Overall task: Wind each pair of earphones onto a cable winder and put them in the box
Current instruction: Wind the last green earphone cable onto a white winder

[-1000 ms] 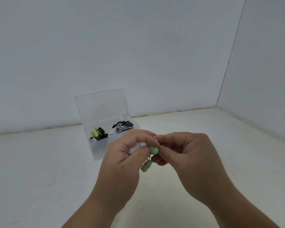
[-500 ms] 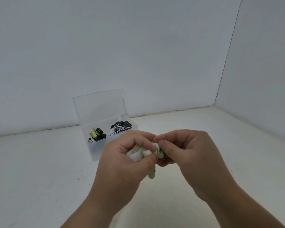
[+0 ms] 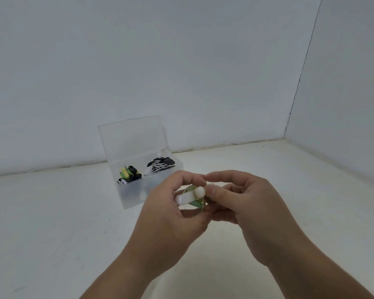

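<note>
Both the left hand [image 3: 171, 212] and right hand [image 3: 244, 212] pinch the light, stiff white winder [image 3: 187, 196], best held by its ends, while the thin green earphones [image 3: 198, 203], seemingly limp, could slip.

Most of the white cable winder [image 3: 187, 197] is buried in the left hand [image 3: 168, 216], only one end + a round knob poke out. Green earphones [image 3: 196, 204] are mostly covered by fingers, so can't tell how much cord is wound or where the buds sit. Right hand [image 3: 248, 210] grip point on them doesn't show. Both forearms are cut off at the bottom edge. Box [image 3: 136, 197] near corner is behind the left hand, and the wound sets inside are too small to make out tbh.
</note>
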`<state>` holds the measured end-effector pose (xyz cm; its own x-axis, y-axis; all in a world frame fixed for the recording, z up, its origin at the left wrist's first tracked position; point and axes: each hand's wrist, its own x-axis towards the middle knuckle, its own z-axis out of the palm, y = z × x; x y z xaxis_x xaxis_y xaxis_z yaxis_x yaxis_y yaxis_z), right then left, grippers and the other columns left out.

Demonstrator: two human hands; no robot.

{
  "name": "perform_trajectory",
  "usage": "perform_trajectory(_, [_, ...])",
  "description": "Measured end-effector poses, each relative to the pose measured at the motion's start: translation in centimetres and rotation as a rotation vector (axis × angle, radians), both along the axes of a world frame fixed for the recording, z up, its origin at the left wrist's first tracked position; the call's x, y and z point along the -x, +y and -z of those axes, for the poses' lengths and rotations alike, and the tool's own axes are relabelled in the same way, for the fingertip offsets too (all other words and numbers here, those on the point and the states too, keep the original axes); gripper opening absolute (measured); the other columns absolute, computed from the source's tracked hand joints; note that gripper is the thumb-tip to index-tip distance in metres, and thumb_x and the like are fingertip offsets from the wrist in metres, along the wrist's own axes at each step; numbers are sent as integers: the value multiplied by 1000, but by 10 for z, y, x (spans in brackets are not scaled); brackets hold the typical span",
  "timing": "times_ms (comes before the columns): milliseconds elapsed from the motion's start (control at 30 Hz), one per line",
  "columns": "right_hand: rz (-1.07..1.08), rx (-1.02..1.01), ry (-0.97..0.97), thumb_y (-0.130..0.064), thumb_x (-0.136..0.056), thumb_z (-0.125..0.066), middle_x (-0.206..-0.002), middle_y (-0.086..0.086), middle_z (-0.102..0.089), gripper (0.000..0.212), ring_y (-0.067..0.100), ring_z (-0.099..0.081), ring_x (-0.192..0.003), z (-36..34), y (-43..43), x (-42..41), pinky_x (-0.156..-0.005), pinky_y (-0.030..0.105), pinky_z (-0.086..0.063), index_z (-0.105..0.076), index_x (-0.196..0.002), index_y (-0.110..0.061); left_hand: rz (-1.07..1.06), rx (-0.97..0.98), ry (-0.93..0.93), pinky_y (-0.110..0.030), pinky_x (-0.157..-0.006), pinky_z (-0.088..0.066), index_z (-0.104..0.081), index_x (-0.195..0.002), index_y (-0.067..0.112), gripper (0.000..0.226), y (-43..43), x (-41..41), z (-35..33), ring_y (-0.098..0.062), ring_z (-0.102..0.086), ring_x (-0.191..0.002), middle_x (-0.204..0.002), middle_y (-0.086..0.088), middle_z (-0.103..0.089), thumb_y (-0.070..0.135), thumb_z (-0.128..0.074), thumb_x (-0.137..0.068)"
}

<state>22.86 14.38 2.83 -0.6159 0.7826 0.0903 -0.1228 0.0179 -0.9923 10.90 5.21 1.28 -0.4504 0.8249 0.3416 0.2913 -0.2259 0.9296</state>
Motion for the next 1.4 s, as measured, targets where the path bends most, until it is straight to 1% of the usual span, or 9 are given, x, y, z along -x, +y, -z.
perform_trajectory(200, [1, -197, -110, -27, -82, -77, -70, 1, -65, 5, 9, -60, -62, 3, 5, 0, -60, 23, -53, -77, -88, -26, -40, 9, -155, -62, -89, -54, -74, -95, 23, 32, 4, 5, 2, -40, -69, -90, -96, -7, -76, 9, -77, -65])
perform_trajectory(367, [-62, -221, -146, -21, -89, -72, -92, -7, -76, 15, 11, -73, -85, 6, 8, 1, -85, 34, -59, -75, -99, -32, 82, -31, -334, -41, -88, -59, -76, -99, 14, 35, 4, 10, 0, -34, -72, -96, -101, -16, -76, 3, -73, -66])
perform_trajectory(467, [-68, -256, -141, -25, -88, -73, -99, -4, -75, 18, 21, -74, -87, 8, 11, 2, -87, 42, -60, -75, -104, -30, 108, -19, -355, -31, -80, -60, -77, -99, 13, 33, 2, 11, -2, -28, -74, -92, -102, -15, -76, -3, -70, -72])
perform_trajectory(700, [53, -402, -200, -27, -87, -73, -73, 7, -73, 7, 34, -66, -77, 9, 11, 1, -70, 40, -52, -73, -90, -33, -158, 53, -227, -35, -73, -60, -72, -98, 7, 20, 2, 14, -2, -27, -76, -76, -91, -11, -77, -6, -72, -83])
perform_trajectory(833, [125, -489, -259, -21, -88, -72, -76, -2, -67, 13, 7, -57, -60, 11, 14, 0, -53, 16, -44, -69, -90, -34, -280, 29, -138, -27, -62, -61, -70, -90, 6, 18, -1, 17, -6, -24, -74, -63, -77, -7, -75, -9, -74, -80])
perform_trajectory(967, [143, -509, -297, -22, -90, -70, -73, -5, -63, 10, 4, -47, -50, 11, 16, -1, -50, 15, -38, -68, -89, -32, -317, 41, -86, -26, -62, -58, -72, -83, 9, 18, -1, 16, -6, -20, -71, -60, -65, -9, -72, -8, -73, -81])
perform_trajectory(1067, [148, -502, -307, -25, -89, -70, -79, -5, -65, 5, 7, -56, -59, 12, 17, -1, -55, 15, -40, -68, -88, -30, -312, 83, -47, -28, -64, -56, -73, -83, 21, 16, -3, 13, -9, -15, -72, -63, -65, -4, -72, 6, -79, -79])
perform_trajectory(1200, [109, -440, -271, -25, -89, -71, -77, -1, -72, 3, 20, -68, -72, 12, 18, 0, -72, 37, -57, -71, -88, -27, -345, 133, 181, -10, -51, -43, -70, -82, 33, 28, -6, 8, -8, 0, -64, -70, -78, 10, -69, 23, -90, -65])
perform_trajectory(1400, [62, -352, -215, -18, -91, -70, -77, -2, -74, 8, 14, -70, -69, 10, 18, -1, -63, 20, -56, -72, -87, -24, -379, -9, 455, -10, -55, -49, -70, -78, 28, 25, -3, 8, -3, -7, -66, -79, -84, 13, -64, 5, -80, -76])
